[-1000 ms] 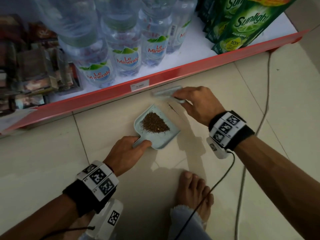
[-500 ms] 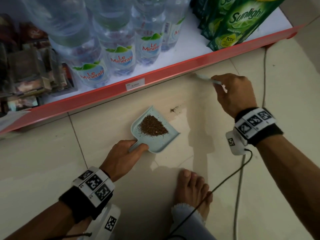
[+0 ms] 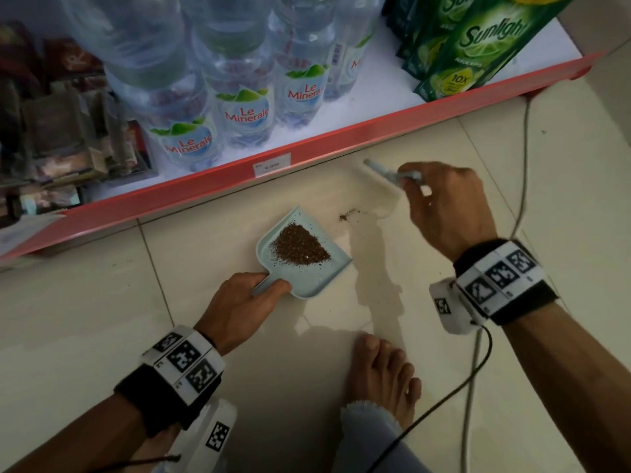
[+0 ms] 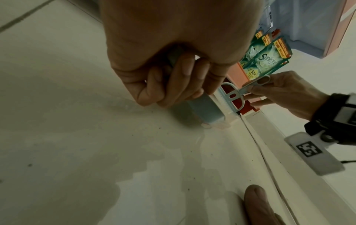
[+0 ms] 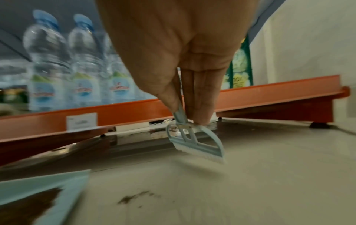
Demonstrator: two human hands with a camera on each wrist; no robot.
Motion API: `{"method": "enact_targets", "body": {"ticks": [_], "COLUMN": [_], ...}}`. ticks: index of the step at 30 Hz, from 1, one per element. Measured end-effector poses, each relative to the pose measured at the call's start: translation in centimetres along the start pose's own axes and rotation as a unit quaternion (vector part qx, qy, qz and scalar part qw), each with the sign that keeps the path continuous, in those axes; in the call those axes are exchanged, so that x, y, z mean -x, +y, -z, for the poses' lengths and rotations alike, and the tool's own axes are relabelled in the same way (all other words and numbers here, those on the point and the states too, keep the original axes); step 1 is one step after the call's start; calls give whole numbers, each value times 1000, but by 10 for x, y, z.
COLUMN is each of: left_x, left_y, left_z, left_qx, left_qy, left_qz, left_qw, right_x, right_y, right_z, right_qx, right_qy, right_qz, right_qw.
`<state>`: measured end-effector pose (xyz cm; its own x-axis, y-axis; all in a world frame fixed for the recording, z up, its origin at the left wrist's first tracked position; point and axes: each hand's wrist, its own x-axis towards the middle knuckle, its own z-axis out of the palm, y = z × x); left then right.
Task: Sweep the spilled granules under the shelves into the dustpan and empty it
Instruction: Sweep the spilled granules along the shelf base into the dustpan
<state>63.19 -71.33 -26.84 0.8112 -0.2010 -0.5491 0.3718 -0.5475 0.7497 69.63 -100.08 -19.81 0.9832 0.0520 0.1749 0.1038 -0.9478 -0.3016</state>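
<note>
A pale blue dustpan [image 3: 321,279] lies flat on the tiled floor with a heap of brown granules [image 3: 298,246] in it. My left hand [image 3: 239,307] grips its handle [image 4: 198,106] from behind. A small streak of loose granules [image 3: 347,215] lies on the floor just right of the pan's mouth, also visible in the right wrist view [image 5: 134,197]. My right hand [image 3: 444,206] pinches the thin handle of a small pale blue brush [image 5: 194,143]. The brush's bristles hover just above the floor, to the right of the streak and in front of the shelf's red edge.
The red shelf edge [image 3: 307,158] runs across, a hand's width beyond the dustpan, with water bottles [image 3: 246,110] and green soap pouches [image 3: 471,46] on it. My bare foot [image 3: 382,373] stands near below the pan. Cables [image 3: 519,186] trail over the floor on the right.
My right hand drew the brush away from the dustpan's mouth to the right, leaving a small streak of granules on the floor. The left hand and dustpan stayed put.
</note>
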Motion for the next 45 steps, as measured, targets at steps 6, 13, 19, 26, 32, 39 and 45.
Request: {"method": "enact_targets", "body": {"ticks": [6, 13, 19, 26, 32, 39, 45], "left_x": [-1, 1, -2, 6, 10, 13, 13], "left_y": [-2, -5, -9, -15, -19, -23, -27], "left_z": [1, 7, 6, 11, 17, 18, 18], "left_qx": [-2, 22, 9, 27, 29, 31, 43], "left_qy": [3, 8, 14, 14, 28, 36, 39], "left_qz": [2, -7, 10, 20, 15, 6, 4], "left_qw": [1000, 1000, 1000, 999, 999, 999, 998], "right_x": [-13, -11, -55, -39, -40, -48, -35], "right_y": [8, 2, 9, -17, 16, -11, -16], "right_z": [-11, -11, -39, -37, -2, -37, -27], "right_qx": [73, 49, 54, -43, -57, -74, -64], "right_qy": [-115, -40, -60, -203, -88, -101, -215], "right_qz": [-64, -11, -60, 167, 130, 95, 207], "right_qw": [989, 998, 995, 964, 986, 988, 952]}}
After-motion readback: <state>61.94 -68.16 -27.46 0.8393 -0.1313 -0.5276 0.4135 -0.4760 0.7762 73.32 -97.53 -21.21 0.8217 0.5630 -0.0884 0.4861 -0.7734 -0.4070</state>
